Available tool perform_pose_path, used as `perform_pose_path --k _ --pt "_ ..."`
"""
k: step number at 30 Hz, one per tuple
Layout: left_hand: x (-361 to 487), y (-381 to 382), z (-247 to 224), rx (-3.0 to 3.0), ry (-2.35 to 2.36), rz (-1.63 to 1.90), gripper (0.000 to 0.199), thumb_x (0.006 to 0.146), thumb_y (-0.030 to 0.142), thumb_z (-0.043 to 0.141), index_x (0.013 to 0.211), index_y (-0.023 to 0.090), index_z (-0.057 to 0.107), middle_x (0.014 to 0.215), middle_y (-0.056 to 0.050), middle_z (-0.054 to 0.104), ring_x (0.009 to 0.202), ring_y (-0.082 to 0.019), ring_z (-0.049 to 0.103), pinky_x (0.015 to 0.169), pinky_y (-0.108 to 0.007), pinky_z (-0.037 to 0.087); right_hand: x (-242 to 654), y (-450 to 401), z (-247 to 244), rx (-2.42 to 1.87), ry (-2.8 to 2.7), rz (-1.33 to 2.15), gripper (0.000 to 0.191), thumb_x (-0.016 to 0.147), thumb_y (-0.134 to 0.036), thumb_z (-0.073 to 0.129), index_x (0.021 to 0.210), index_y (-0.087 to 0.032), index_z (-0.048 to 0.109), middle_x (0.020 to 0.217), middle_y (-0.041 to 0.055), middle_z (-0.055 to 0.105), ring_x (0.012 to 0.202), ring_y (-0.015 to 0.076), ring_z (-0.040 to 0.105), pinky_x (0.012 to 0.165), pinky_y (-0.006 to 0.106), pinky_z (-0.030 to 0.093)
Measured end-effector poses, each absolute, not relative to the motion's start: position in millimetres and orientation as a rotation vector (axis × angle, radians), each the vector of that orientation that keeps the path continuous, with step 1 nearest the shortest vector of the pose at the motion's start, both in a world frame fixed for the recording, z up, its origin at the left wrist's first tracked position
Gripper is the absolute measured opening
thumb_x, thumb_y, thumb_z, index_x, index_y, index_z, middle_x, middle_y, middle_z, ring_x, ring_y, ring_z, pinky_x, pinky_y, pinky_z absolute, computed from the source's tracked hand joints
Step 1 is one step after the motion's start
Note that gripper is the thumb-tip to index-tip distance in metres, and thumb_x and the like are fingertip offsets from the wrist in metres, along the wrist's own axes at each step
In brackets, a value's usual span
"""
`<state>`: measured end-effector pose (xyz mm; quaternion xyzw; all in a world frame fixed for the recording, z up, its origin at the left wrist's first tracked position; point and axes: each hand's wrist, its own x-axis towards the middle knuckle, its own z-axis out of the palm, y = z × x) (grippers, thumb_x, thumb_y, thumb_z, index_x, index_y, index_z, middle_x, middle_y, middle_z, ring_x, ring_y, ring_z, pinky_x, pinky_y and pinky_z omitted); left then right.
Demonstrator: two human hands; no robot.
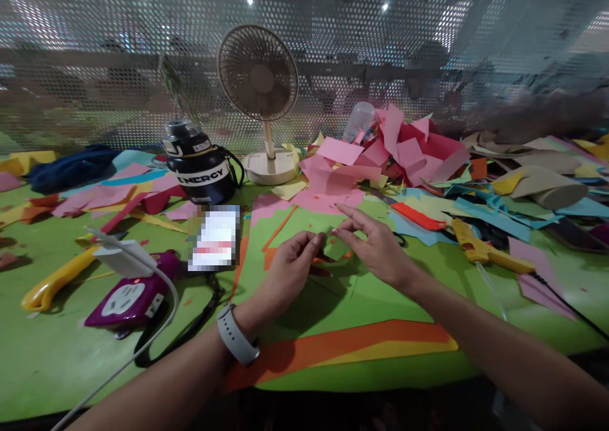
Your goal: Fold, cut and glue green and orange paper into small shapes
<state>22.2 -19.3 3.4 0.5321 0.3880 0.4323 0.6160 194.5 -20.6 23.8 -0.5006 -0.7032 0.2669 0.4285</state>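
Both hands meet above a green sheet (295, 307) at the middle of the table. My left hand (295, 266), with a grey watch band (236, 336) on its wrist, has thumb and forefinger pressed together; what they hold is too small and shaded to name. Close beside it, my right hand (378, 247) pinches with thumb and a finger, its forefinger raised; a tiny pale spot shows at the tips, but I cannot make it out. Orange paper pieces (271, 258) lie on the sheet under the hands. An orange strip (352, 342) lies along the front.
Left are a phone (214, 237), a purple power strip (124, 304) with a white charger and cable, and a black bottle (202, 171). A fan (259, 75) stands behind. Right are an orange-handled cutter (419, 216), a yellow glue gun (490, 250) and heaped paper scraps (394, 145).
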Motion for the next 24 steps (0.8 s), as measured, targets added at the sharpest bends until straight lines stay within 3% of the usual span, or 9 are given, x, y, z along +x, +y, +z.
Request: perform_pose_path --k 6,9,13,17,21,24 --pt "21.5 -18.8 3.0 1.217 0.901 1.043 0.032 0.080 0.049 0.065 0.073 0.019 0.058 0.071 0.002 0.051 0.065 -0.013 0.056 0.054 -0.024 0.057 200.2 -16.9 25.3 -1.263 -1.631 0.649 0.038 0.093 -0.038 0.051 0.122 -0.016 0.062 0.086 0.0063 0.071 0.081 0.0195 0.067 0.078 0.034 0.052" --pt "21.8 -18.9 3.4 1.225 0.898 1.044 0.031 0.080 0.049 0.065 0.074 0.018 0.059 0.072 0.002 0.052 0.066 -0.013 0.057 0.054 -0.024 0.057 196.4 -20.4 25.7 -1.280 -1.705 0.623 0.038 0.090 -0.042 0.058 0.117 -0.017 0.064 0.085 0.0055 0.069 0.080 0.0191 0.065 0.074 0.031 0.051" --pt "22.0 -18.8 3.4 1.225 0.895 1.029 0.030 0.081 0.048 0.063 0.075 0.019 0.058 0.071 0.001 0.053 0.066 -0.014 0.059 0.053 -0.024 0.056 194.3 -21.5 24.5 -1.290 -1.734 0.568 0.030 0.091 -0.036 0.056 0.114 -0.018 0.064 0.080 0.0029 0.067 0.073 0.0173 0.063 0.070 0.029 0.049" --pt "22.0 -19.4 2.9 1.218 0.898 1.024 0.030 0.082 0.047 0.063 0.074 0.019 0.059 0.071 0.001 0.053 0.065 -0.014 0.057 0.054 -0.026 0.056 197.7 -18.1 23.5 -1.321 -1.670 0.547 0.023 0.093 -0.037 0.052 0.104 -0.020 0.064 0.083 0.0036 0.067 0.079 0.0184 0.064 0.072 0.030 0.048" --pt "21.9 -18.8 1.9 1.175 0.898 1.085 0.029 0.083 0.047 0.062 0.077 0.019 0.061 0.072 0.000 0.057 0.064 -0.013 0.055 0.061 -0.026 0.052 196.6 -18.9 23.0 -1.282 -1.742 0.654 0.027 0.090 -0.034 0.057 0.112 -0.019 0.059 0.080 0.0016 0.065 0.075 0.0167 0.060 0.070 0.029 0.047" --pt "22.0 -17.4 0.8 1.179 0.922 1.147 0.035 0.083 0.050 0.063 0.068 0.019 0.057 0.064 0.002 0.052 0.059 -0.011 0.050 0.059 -0.024 0.045 193.2 -21.1 22.0 -1.221 -1.780 0.705 0.026 0.090 -0.030 0.055 0.113 -0.019 0.057 0.076 -0.0006 0.062 0.071 0.0152 0.059 0.070 0.028 0.047"
